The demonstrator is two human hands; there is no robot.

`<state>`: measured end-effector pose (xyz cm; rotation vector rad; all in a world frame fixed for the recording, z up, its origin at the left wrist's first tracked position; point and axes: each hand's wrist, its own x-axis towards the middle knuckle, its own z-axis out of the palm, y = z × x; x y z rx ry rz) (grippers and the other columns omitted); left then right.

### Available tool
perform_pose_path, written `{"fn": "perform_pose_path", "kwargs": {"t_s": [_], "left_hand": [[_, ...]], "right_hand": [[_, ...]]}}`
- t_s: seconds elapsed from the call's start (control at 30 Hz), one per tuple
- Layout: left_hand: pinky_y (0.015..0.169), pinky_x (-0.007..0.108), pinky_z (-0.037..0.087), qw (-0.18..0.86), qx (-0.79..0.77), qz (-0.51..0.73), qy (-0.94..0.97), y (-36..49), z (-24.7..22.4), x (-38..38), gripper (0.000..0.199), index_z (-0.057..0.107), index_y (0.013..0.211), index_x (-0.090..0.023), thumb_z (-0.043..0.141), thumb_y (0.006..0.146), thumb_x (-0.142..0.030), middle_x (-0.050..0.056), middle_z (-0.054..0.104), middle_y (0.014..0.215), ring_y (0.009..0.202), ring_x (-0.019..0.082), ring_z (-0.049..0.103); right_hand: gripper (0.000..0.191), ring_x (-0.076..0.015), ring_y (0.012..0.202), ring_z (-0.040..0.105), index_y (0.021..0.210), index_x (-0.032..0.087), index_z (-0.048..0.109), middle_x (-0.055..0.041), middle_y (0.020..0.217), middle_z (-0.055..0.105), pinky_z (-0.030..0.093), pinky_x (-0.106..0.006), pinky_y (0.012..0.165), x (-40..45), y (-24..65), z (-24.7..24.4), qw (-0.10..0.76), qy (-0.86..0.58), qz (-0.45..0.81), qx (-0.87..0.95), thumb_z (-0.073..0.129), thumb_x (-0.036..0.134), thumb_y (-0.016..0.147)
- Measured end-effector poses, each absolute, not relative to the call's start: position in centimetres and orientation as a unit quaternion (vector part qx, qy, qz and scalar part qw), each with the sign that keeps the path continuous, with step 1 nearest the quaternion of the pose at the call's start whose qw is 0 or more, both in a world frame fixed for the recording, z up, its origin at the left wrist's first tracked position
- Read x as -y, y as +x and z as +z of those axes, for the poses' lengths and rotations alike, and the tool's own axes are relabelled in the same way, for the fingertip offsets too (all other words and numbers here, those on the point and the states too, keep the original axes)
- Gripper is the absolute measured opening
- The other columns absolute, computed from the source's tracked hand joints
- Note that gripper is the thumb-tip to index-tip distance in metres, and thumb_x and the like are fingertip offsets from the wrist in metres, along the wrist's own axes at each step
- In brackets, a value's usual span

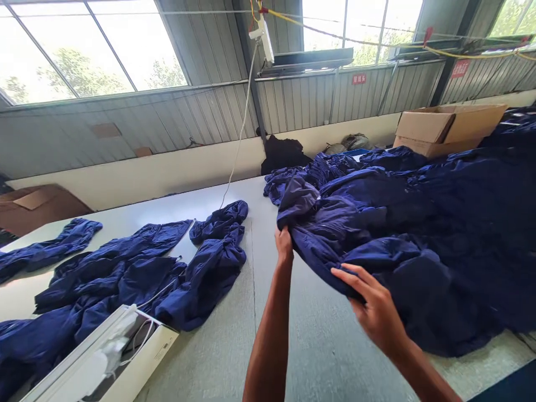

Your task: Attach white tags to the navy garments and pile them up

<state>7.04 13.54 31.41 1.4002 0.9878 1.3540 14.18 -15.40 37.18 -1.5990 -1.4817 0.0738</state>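
Note:
A navy blue jacket-like garment (335, 223) with gathered folds lies at the left side of a large navy pile, its near-left edge lifted off the table. My left hand (284, 244) is closed on the corner of that edge, its fingers partly hidden behind the cloth. Farther right along the same edge, my right hand (371, 301) pinches the fabric, thumb beneath and fingers stretched over it. The large heap of navy garments (473, 234) spreads to the right of both hands.
More navy garments (209, 268) lie on the pale table (234, 340) at left. A long white box (146, 357) with cables stands front left. An open cardboard box (444, 131) sits back right, another carton (42, 206) far left. A white cord (240, 134) hangs down to the table.

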Motion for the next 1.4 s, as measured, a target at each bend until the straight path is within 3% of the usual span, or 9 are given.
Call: {"fn": "perform_pose_path", "kwargs": {"t_s": [0.2,0.33,0.57,0.7,0.83,0.93,1.07,1.23,1.4], "left_hand": [[0.078,0.035,0.052,0.429,-0.547,0.442,0.567,-1.7,25.5,-13.4,0.036,0.063,0.098,-0.011,0.055,0.083,-0.043,0.007,0.069,0.083,0.085,0.022,0.064],[0.096,0.044,0.045,0.365,-0.654,0.353,0.56,-7.9,20.1,-10.0,0.035,0.057,0.11,-0.011,0.055,0.08,-0.031,0.014,0.068,0.102,0.11,0.027,0.06],[0.116,0.042,0.028,0.281,-0.609,0.16,0.725,-8.4,10.5,0.9,0.059,0.048,0.138,-0.023,0.056,0.081,-0.032,0.009,0.043,0.15,0.142,0.026,0.034],[0.12,0.045,0.019,0.214,-0.583,0.063,0.781,-7.9,7.1,4.2,0.065,0.044,0.142,-0.032,0.053,0.079,-0.017,0.001,0.032,0.158,0.149,0.025,0.016],[0.122,0.04,0.02,0.295,-0.524,0.062,0.796,-11.5,6.4,3.3,0.073,0.05,0.138,-0.03,0.048,0.069,-0.004,-0.001,0.034,0.157,0.148,0.019,0.019],[0.12,0.036,0.027,0.322,-0.514,0.099,0.789,-15.8,6.3,1.6,0.069,0.062,0.125,-0.026,0.04,0.067,0.004,0.001,0.043,0.151,0.144,0.016,0.03],[0.116,0.04,0.035,0.181,-0.63,0.173,0.735,-18.4,6.7,1.2,0.057,0.061,0.125,-0.02,0.033,0.08,0.001,0.009,0.049,0.145,0.137,0.02,0.043],[0.112,0.058,0.034,0.086,-0.638,0.188,0.742,-14.1,6.9,5.0,0.041,0.057,0.131,-0.026,0.046,0.092,-0.029,0.01,0.041,0.151,0.144,0.032,0.029],[0.116,0.064,0.019,0.133,-0.596,0.137,0.78,-11.5,5.3,8.1,0.047,0.056,0.132,-0.034,0.058,0.085,-0.035,0.006,0.043,0.151,0.142,0.031,0.034]], "right_hand": [[0.055,-0.024,0.132,0.048,0.135,0.033,0.054,-0.0042,0.148,0.046,0.041,-0.042,0.11,15.3,7.2,30.5,0.336,-0.606,0.249,0.677,0.052,0.015,0.084],[0.046,-0.0237,0.131,0.05,0.131,0.031,0.059,-0.0054,0.148,0.047,0.042,-0.036,0.109,17.2,6.4,25.5,0.24,-0.523,0.4,0.714,0.06,0.029,0.084],[0.057,-0.0286,0.142,0.034,0.142,0.015,0.048,-0.0145,0.151,0.04,0.029,-0.045,0.117,13.8,13.6,14.8,0.15,-0.747,0.241,0.602,0.048,0.035,0.087],[0.062,-0.0356,0.144,0.025,0.147,0.021,0.04,-0.0119,0.158,0.027,0.037,-0.056,0.108,13.6,14.5,9.0,0.029,-0.794,0.214,0.568,0.047,0.034,0.087],[0.057,-0.04,0.138,0.037,0.144,0.021,0.045,-0.0169,0.156,0.031,0.047,-0.053,0.095,16.3,11.7,6.7,-0.046,-0.786,0.189,0.587,0.047,0.032,0.088],[0.049,-0.0359,0.113,0.063,0.132,0.019,0.058,-0.0208,0.136,0.056,0.051,-0.045,0.089,17.3,10.0,7.6,-0.057,-0.753,0.227,0.615,0.051,0.034,0.086],[0.042,-0.0281,0.101,0.068,0.12,0.021,0.066,-0.0132,0.107,0.073,0.05,-0.039,0.092,14.9,10.3,9.8,0.011,-0.743,0.235,0.626,0.038,0.036,0.093],[0.053,-0.0258,0.138,0.041,0.139,0.019,0.051,-0.0104,0.148,0.046,0.037,-0.037,0.11,9.8,12.1,9.5,0.119,-0.732,0.169,0.649,0.043,0.035,0.09],[0.06,-0.0317,0.147,0.02,0.148,0.025,0.038,-0.0056,0.159,0.026,0.027,-0.055,0.114,9.5,12.4,5.1,0.039,-0.757,0.16,0.633,0.044,0.035,0.089]]}}
